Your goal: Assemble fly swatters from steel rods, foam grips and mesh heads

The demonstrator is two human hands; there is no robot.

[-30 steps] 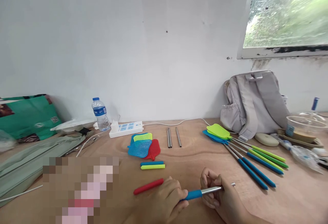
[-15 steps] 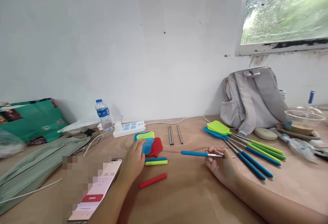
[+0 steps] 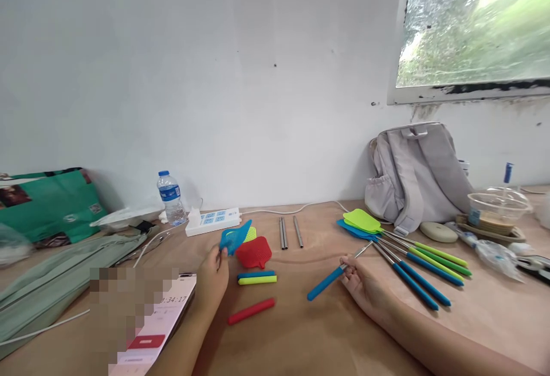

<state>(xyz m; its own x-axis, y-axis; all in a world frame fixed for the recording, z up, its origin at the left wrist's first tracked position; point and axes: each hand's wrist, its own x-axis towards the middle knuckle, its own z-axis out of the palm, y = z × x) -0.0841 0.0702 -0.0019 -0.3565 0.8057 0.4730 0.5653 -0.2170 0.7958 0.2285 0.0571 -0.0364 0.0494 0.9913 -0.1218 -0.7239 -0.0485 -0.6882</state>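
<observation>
My left hand [image 3: 213,273] pinches a blue fly swatter head [image 3: 234,239], lifted and tilted above the other loose heads. Beside it lie a red swatter head [image 3: 254,252] and a yellow-green one [image 3: 249,232], partly covered. A blue swatter handle [image 3: 326,283] with a thin metal rod is gripped in my right hand [image 3: 361,284], its blue end pointing down-left and the bare rod tip up-right. Below the heads lie a blue grip [image 3: 244,274], a yellow-green grip [image 3: 263,279] and a red grip [image 3: 251,311]. Metal rods [image 3: 283,233] lie further back.
Several whole fly swatters [image 3: 408,255] lie fanned out at right. Behind them are a grey backpack [image 3: 419,175] and a plastic cup [image 3: 498,210]. A phone [image 3: 158,324] lies left of my left arm; a power strip [image 3: 213,221] and water bottle [image 3: 172,198] stand along the wall.
My left hand has picked the blue swatter head up off the pile and drawn it left. My right hand has turned the handle from level to slanting, blue end lower.
</observation>
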